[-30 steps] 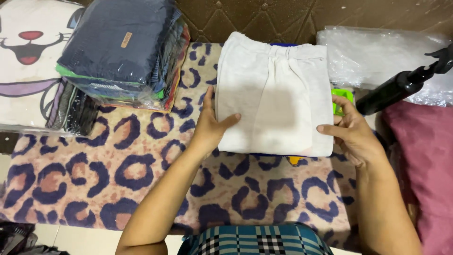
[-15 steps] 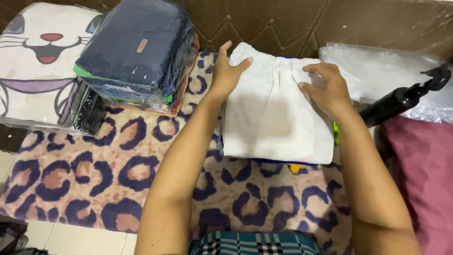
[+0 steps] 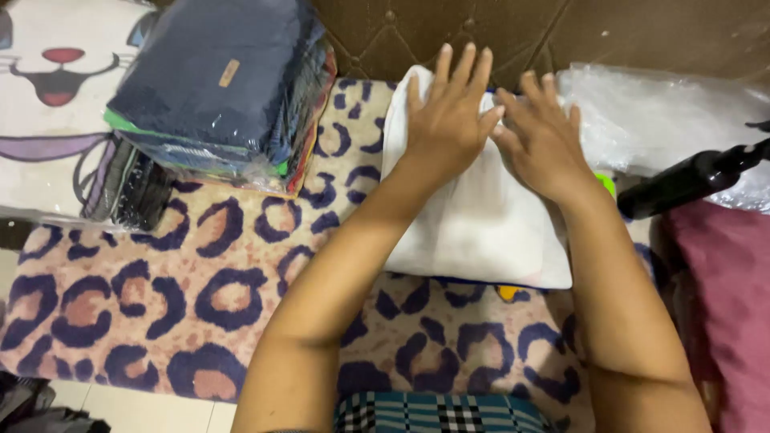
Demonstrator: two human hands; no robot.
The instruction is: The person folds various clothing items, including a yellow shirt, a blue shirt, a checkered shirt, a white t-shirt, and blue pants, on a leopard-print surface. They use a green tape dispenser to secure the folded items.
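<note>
Both the left hand (image 3: 445, 120) and right hand (image 3: 541, 140) press flat, fingers spread and grasping nothing, on the folded white garment (image 3: 473, 220), right of the bagged clothes stack (image 3: 220, 88).

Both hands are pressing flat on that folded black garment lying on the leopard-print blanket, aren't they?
Not quite: the head view shows the folded garment is white, not black. The left hand and right hand do press flat on it, on the leopard-print blanket.

A stack of bagged dark clothes (image 3: 220, 88) is seen on the leopard-print blanket (image 3: 160, 305), clear plastic bags (image 3: 666, 120) beside a black pole (image 3: 690, 178).
</note>
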